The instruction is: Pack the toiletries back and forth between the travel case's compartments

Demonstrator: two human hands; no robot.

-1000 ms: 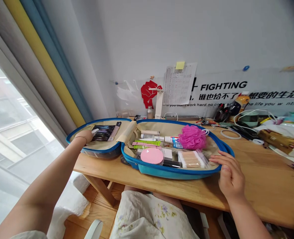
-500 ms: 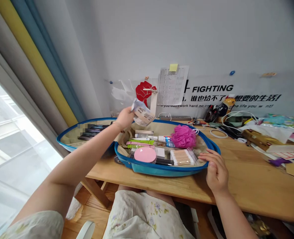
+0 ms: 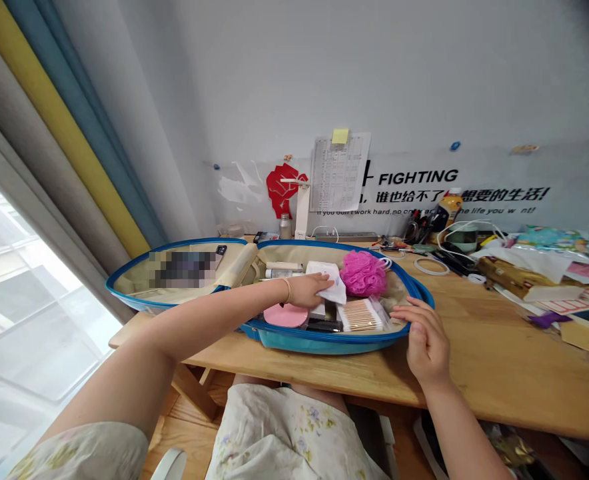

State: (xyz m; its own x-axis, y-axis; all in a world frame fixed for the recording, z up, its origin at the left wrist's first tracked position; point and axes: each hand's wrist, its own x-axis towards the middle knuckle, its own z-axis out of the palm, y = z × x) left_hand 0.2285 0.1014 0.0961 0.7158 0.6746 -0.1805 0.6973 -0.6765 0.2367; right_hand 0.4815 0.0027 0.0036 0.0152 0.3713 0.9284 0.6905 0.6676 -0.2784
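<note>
A blue suitcase (image 3: 324,345) with a beige lining lies unfolded on the wooden table. Over its right half, my left hand (image 3: 307,291) rests with fingers stretched out on a white packet (image 3: 324,270); the thumb is hidden. My right hand (image 3: 428,347) grips the suitcase's right rim, fingers inside and thumb outside. A pink mesh bath puff (image 3: 364,273) sits right of the packet. Nearer me are a bag of cotton swabs (image 3: 360,316), a pink oval item (image 3: 285,316) and a black item (image 3: 323,325). A whitish tube (image 3: 280,273) shows behind my left wrist.
In the left half lies something blurred out (image 3: 184,268). A white desk lamp (image 3: 302,210) and a small bottle (image 3: 285,228) stand behind the case. To the right are cables, a drink bottle (image 3: 448,208), a gold packet (image 3: 507,277) and papers on the table (image 3: 479,360).
My left hand has come down and to the right, bringing the packet from above the case onto its contents. The packet now shows its white side. My right hand stays at the rim.
</note>
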